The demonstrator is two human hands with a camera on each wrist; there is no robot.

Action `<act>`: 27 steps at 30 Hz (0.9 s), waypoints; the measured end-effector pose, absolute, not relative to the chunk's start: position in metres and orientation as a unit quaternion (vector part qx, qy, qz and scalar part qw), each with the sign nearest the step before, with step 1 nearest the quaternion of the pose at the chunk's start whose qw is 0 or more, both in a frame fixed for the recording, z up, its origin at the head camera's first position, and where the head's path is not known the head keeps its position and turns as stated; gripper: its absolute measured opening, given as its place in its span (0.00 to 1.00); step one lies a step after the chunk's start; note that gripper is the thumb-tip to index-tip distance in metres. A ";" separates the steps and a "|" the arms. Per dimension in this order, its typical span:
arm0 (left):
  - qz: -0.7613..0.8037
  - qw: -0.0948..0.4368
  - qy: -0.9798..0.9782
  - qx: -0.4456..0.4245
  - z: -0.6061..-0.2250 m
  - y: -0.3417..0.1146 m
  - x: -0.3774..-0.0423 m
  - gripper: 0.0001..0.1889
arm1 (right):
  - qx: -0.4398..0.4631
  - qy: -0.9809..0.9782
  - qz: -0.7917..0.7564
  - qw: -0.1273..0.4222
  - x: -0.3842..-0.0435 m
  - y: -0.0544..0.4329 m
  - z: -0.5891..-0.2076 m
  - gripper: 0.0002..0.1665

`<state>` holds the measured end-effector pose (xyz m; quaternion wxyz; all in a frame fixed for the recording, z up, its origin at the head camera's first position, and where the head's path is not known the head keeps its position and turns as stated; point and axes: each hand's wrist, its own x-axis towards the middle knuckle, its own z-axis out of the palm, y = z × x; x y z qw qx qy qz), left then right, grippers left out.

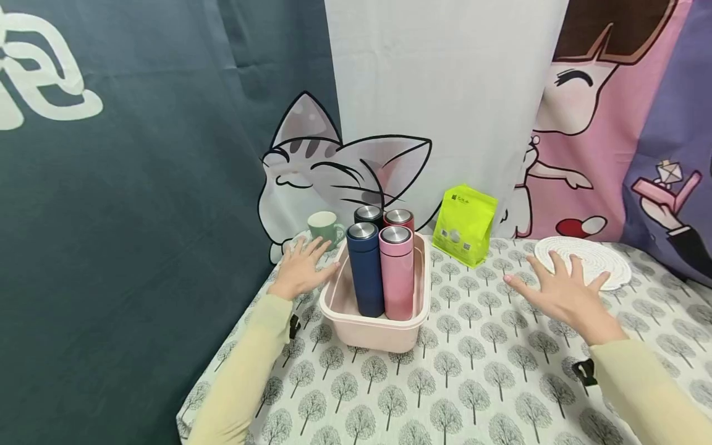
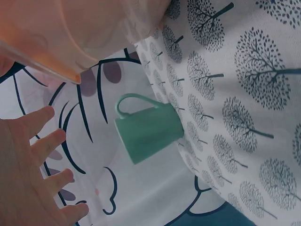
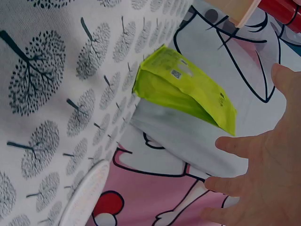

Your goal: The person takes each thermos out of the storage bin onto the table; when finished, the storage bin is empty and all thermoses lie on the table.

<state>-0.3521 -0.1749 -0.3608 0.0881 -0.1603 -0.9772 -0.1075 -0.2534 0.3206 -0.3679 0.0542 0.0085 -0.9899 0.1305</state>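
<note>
A pale pink plastic basin (image 1: 361,334) on the table holds several upright thermos bottles: a navy thermos (image 1: 367,278), a pink thermos (image 1: 397,278), a black thermos (image 1: 368,214) and a red thermos (image 1: 403,217). Fingers spread, my left hand (image 1: 303,269) hovers by the basin's left side, holding nothing. Just beyond it stands a green mug (image 2: 149,129), its handle toward the basin. On the right, my right hand (image 1: 570,296) is held over the table with spread fingers and nothing in it. A lime-green pouch (image 3: 183,89) stands behind, between that hand and the basin.
A white woven round mat (image 1: 584,259) lies at the back right, beyond the right hand. The table is covered by a tree-print cloth (image 1: 445,395). Behind it hangs a printed curtain (image 1: 445,80), with a dark stretch along the left side.
</note>
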 end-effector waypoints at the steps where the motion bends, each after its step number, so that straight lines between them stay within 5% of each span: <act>1: -0.112 0.083 -0.977 -0.159 -0.360 -0.174 -0.353 0.39 | 0.009 -0.990 0.133 0.056 -0.254 0.320 -0.368 0.55; 6: -0.226 0.035 -0.962 -0.151 -0.354 -0.174 -0.356 0.39 | 0.027 -0.982 0.164 0.085 -0.257 0.315 -0.370 0.54; 14: -0.460 -0.143 -0.861 -0.164 -0.347 -0.175 -0.357 0.26 | 0.048 -0.953 0.248 0.170 -0.254 0.290 -0.359 0.54; 27: -0.487 -0.138 -0.854 -0.121 -0.342 -0.167 -0.356 0.19 | 0.085 -0.892 0.406 0.179 -0.264 0.231 -0.352 0.44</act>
